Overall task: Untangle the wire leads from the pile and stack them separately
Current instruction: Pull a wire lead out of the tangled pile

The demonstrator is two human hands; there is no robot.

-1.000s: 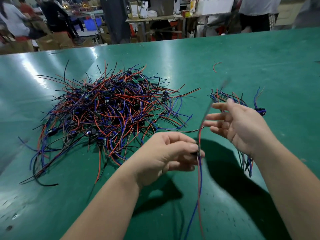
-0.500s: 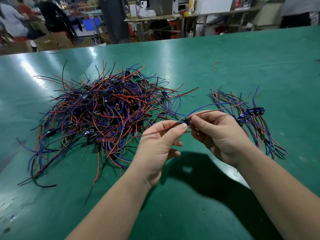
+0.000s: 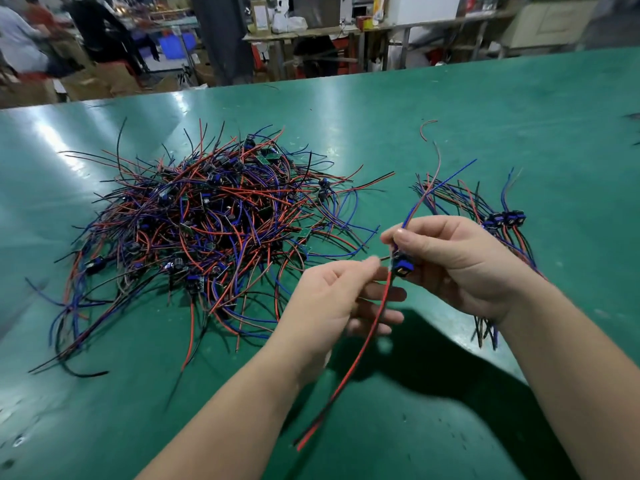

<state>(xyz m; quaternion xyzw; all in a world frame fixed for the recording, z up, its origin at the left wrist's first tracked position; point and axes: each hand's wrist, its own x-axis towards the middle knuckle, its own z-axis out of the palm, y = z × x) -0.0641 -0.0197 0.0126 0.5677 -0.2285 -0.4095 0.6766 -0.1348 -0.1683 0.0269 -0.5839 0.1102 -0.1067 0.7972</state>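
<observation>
A big tangled pile of red, blue and black wire leads (image 3: 214, 237) lies on the green table (image 3: 381, 109), left of centre. A smaller sorted stack of leads (image 3: 491, 213) lies to the right, partly hidden behind my right hand. My right hand (image 3: 460, 268) grips one wire lead (image 3: 401, 268) at its blue connector, above the table. Its blue and red wires point up and its red-and-black pair hangs down toward me. My left hand (image 3: 332, 299) pinches a thin wire just left of the connector with thumb and forefinger.
A single loose red wire (image 3: 427, 128) lies on the table behind the sorted stack. Beyond the far edge of the table are workbenches (image 3: 311, 29), boxes and people (image 3: 20, 43).
The lead was stretched sideways between both hands. Now my right hand holds its connector upright, the red-black pair has dropped down, and my left hand has slid left along a wire.
</observation>
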